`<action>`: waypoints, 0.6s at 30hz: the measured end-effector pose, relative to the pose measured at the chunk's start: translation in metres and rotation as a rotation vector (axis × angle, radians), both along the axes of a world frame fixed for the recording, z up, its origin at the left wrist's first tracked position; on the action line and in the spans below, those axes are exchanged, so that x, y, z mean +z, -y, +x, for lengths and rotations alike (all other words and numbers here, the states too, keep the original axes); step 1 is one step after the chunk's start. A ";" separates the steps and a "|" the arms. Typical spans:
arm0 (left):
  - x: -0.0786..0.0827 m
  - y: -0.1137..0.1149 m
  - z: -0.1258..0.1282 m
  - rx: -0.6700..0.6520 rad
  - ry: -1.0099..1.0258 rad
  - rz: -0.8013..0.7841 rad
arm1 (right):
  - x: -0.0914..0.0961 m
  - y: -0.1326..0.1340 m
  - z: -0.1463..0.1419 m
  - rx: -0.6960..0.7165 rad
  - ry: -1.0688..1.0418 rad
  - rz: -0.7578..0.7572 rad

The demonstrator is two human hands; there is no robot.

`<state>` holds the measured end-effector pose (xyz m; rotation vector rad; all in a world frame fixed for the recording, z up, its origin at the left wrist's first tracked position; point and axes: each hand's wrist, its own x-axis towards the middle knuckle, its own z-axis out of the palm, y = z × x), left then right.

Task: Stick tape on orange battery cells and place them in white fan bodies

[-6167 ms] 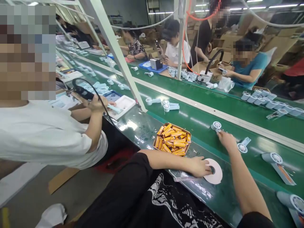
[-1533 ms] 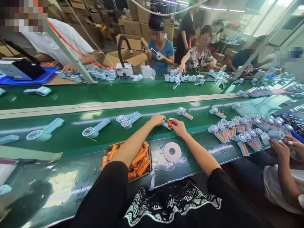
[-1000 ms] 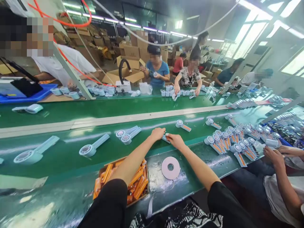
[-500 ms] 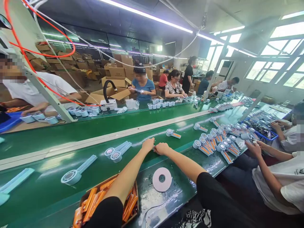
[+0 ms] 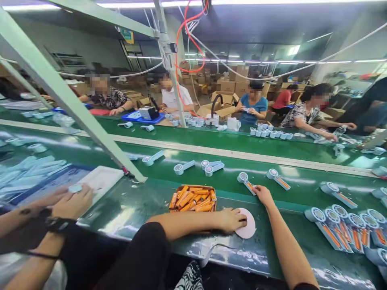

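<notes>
My left hand point(image 5: 231, 220) lies over a flat, pale pink roll of tape point(image 5: 249, 228) on the bench, its fingers curled onto the roll's middle. My right hand point(image 5: 263, 195) is closed at the handle end of a light blue handheld fan point(image 5: 242, 177) on the green belt. An orange wrapped battery shows in that fan's open handle; my fingers cover the tip. Just behind my left forearm stands an open cardboard box point(image 5: 215, 201) filled with orange batteries point(image 5: 193, 197).
More fans lie along the belt point(image 5: 187, 147), with a cluster of battery-fitted fans point(image 5: 347, 225) at right. A co-worker's hands point(image 5: 72, 201) work at left beside a white tray point(image 5: 104, 181). A slanted metal post point(image 5: 75, 104) meets the bench at left.
My view has swung left. My hands, earlier close together over the belt, are now apart: the left has come back onto the tape roll, the right is at a fan's handle.
</notes>
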<state>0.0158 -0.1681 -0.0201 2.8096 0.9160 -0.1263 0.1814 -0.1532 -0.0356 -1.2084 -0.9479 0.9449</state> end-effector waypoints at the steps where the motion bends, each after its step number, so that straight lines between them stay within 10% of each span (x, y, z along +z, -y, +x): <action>1: 0.001 0.008 0.000 -0.021 0.009 -0.003 | -0.006 0.010 -0.005 0.000 -0.018 -0.014; 8: 0.041 0.037 -0.024 -0.055 0.108 0.063 | -0.014 0.063 -0.062 0.079 -0.187 -0.124; 14: 0.068 0.090 -0.114 0.286 0.403 0.512 | 0.013 0.116 -0.065 0.691 -0.124 -0.115; 18: 0.059 0.113 -0.176 0.646 0.619 0.547 | 0.025 0.130 -0.061 1.346 0.227 -0.020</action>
